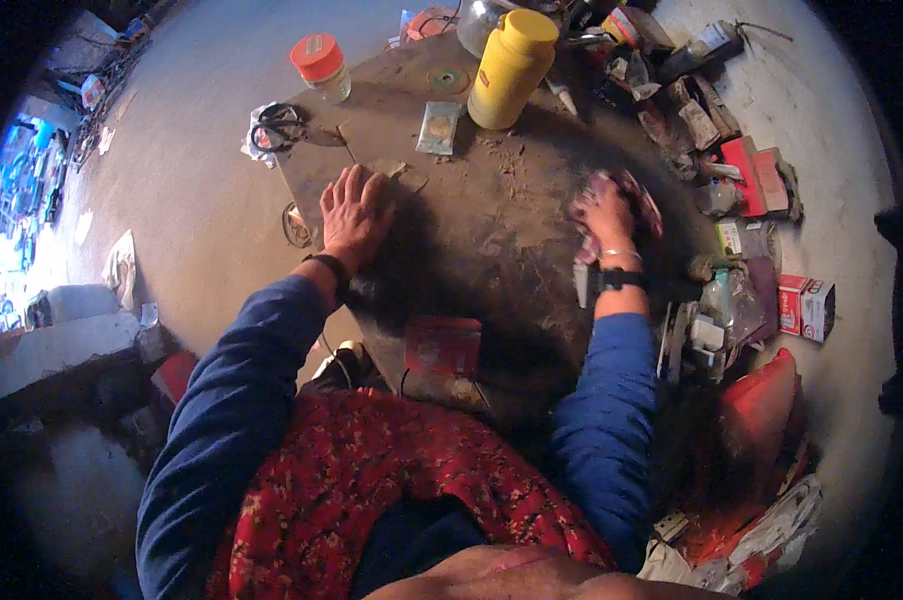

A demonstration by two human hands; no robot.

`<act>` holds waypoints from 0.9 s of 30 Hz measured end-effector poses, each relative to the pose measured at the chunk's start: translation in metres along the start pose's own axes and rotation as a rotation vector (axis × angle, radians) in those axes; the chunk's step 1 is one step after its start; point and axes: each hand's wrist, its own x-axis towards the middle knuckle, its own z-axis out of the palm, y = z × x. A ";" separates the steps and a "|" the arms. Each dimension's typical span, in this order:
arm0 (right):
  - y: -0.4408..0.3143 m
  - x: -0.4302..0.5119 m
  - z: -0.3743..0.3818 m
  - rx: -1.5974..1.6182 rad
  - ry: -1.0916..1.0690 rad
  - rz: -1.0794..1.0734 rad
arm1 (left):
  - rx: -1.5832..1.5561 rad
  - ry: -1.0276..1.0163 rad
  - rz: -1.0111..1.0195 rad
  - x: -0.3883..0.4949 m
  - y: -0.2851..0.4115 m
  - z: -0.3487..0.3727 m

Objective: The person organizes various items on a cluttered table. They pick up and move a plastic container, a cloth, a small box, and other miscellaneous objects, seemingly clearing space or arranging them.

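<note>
My left hand (356, 214) lies palm down with spread fingers on the left side of a worn, dusty tabletop (489, 191), and nothing shows in it. Over the table's right side, my right hand (605, 212) is closed on a crumpled purple and pink cloth (640, 201), which is pressed to the surface. Just below that hand is a pale flat strip (581, 285). Between and beyond the hands stands a yellow flask (513, 71), with a small pale green packet (439, 128) and a disc (447, 79) to its left.
A red-lidded jar (322, 67) and a coiled black cable (277, 127) are at the far left edge. A dark red box (442, 345) is at the near edge. Boxes, bags and a red and white carton (804, 307) crowd the right. A dark bottle (703, 51) lies at the far right.
</note>
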 end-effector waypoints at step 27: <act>-0.193 0.098 -0.102 0.930 0.733 -0.479 | 0.009 -0.027 -0.022 0.001 -0.001 0.000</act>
